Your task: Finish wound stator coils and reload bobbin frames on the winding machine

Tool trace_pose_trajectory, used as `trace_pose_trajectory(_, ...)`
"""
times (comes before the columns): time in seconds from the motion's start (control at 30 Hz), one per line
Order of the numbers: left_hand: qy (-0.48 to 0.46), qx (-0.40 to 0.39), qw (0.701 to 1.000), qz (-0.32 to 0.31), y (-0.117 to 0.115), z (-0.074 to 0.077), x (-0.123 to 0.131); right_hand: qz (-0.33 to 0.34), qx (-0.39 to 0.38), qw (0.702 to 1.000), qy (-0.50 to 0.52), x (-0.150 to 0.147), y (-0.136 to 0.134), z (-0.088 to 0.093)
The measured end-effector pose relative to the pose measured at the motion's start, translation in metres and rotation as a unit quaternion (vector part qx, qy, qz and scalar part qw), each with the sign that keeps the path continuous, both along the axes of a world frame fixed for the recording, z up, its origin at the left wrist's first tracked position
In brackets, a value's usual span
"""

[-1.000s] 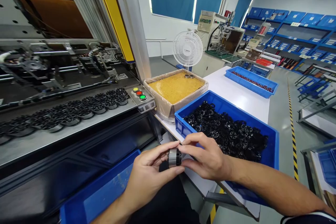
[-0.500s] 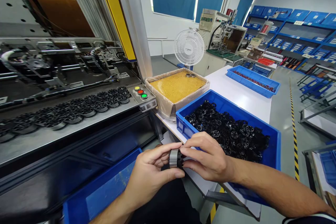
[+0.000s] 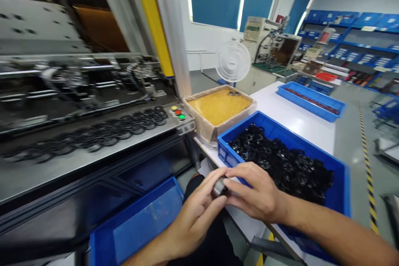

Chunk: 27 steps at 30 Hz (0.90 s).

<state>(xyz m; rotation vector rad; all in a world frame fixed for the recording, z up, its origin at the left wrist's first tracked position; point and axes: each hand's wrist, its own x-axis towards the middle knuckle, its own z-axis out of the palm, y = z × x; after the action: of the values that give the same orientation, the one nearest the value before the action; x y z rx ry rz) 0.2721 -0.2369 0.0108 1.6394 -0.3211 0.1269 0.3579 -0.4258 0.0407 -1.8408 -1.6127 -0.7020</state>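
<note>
Between my two hands is a small round part (image 3: 219, 187) with a grey metal band and a black side, blurred and partly covered by fingers. My left hand (image 3: 199, 212) is closed round its band, thumb below and fingers above. My right hand (image 3: 255, 191) grips its black side from the right with bent fingertips. Both hands are in front of a blue bin (image 3: 342, 174) heaped with black spoked plastic parts (image 3: 280, 162). Several black rings with grey bands (image 3: 106, 133) stand in rows on the machine's metal ledge (image 3: 75, 162) to the left.
A plastic-lined box of yellow material (image 3: 218, 106) sits behind the bin, beside a button panel (image 3: 180, 116). A white fan (image 3: 233, 61) stands beyond. Low left is a blue tray (image 3: 146, 224). Another blue bin (image 3: 311, 99) with small reddish parts lies on the white table (image 3: 280, 110).
The view has swung slightly left, so the surroundings appear shifted right. My hands still hold the round part together, its band now turned at a different angle.
</note>
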Motion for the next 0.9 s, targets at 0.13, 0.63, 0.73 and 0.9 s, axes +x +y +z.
trace_pose_trajectory(0.13, -0.05, 0.179, 0.975, 0.124, 0.044, -0.001, 0.001, -0.044, -0.035, 0.998, 0.007, 0.004, -0.008, -0.006)
trace_pose_trajectory(0.63, 0.122, 0.543, 0.682, 0.474, 0.299, -0.012, -0.004, -0.097, -0.07, 0.991, -0.058, 0.037, -0.018, -0.015)
trace_pose_trajectory(0.73, 0.097, 0.575, 0.693, 0.425, 0.306, -0.019, -0.006, -0.161, -0.103, 0.981, -0.032, 0.065, -0.043, -0.028)
trace_pose_trajectory(0.9, 0.029, 0.595, 0.694, 0.404, 0.298, -0.011, -0.004, -0.273, -0.321, 0.893, 0.158, 0.089, -0.078, -0.059)
